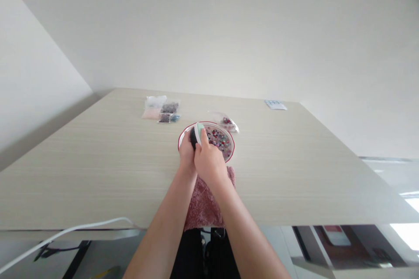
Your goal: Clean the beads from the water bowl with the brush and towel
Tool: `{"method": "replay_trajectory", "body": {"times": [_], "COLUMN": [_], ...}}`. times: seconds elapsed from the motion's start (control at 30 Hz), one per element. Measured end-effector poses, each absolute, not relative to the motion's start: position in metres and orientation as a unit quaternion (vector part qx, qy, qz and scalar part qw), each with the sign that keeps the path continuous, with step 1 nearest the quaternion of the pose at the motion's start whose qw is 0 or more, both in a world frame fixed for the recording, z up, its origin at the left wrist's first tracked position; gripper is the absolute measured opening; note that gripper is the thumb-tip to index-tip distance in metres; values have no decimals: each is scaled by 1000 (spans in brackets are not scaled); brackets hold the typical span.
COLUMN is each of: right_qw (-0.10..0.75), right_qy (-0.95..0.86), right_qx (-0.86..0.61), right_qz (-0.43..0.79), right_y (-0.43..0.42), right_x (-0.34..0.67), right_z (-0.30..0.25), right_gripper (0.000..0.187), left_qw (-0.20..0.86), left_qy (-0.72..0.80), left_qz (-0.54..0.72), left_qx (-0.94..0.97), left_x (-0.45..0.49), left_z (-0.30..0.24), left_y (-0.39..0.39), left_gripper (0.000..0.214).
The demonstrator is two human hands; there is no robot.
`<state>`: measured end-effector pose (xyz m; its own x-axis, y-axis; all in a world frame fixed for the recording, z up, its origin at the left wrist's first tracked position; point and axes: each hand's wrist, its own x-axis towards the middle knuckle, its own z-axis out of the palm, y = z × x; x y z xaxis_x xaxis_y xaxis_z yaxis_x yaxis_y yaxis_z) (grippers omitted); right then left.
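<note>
Round mint-and-black tool (196,135) sits between both hands' fingers (203,136)

Legible text: none.

Card (275,104), far edge of worktop (81,170): grid of small blue squares; any printing too small to read.

Clear bags (163,111), beside the plate (225,154): no readable label.

Round tool (197,135): green and white band; no lettering can be made out.

Red-and-white sign (333,235), lower right, below worktop: blurred, unreadable.
</note>
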<state>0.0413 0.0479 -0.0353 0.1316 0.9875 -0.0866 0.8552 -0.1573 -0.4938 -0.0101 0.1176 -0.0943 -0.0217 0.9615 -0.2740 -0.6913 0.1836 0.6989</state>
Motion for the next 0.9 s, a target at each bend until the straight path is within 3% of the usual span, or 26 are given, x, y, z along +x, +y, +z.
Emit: {"method": "replay_trajectory", "body": {"times": [0.3, 0.73, 0.9], "right_qw": [421, 459, 397], "right_qy": [-535, -536, -559], "right_qx": [-695, -649, -669], "right_qz": [232, 285, 288], "right_y": [54, 44, 34], "right_x": [64, 64, 63], "right_z": [-61, -63, -53], "right_gripper": [53, 56, 55], "left_qw": [768, 788, 783], "left_qy": [194, 178, 197], "left_qz": [608, 589, 590], "left_qx": [47, 10, 17], "left_x": [-10, -15, -15], "left_z": [-90, -83, -87], "left_y": [115, 112, 115], "left_gripper": [26, 42, 34]}}
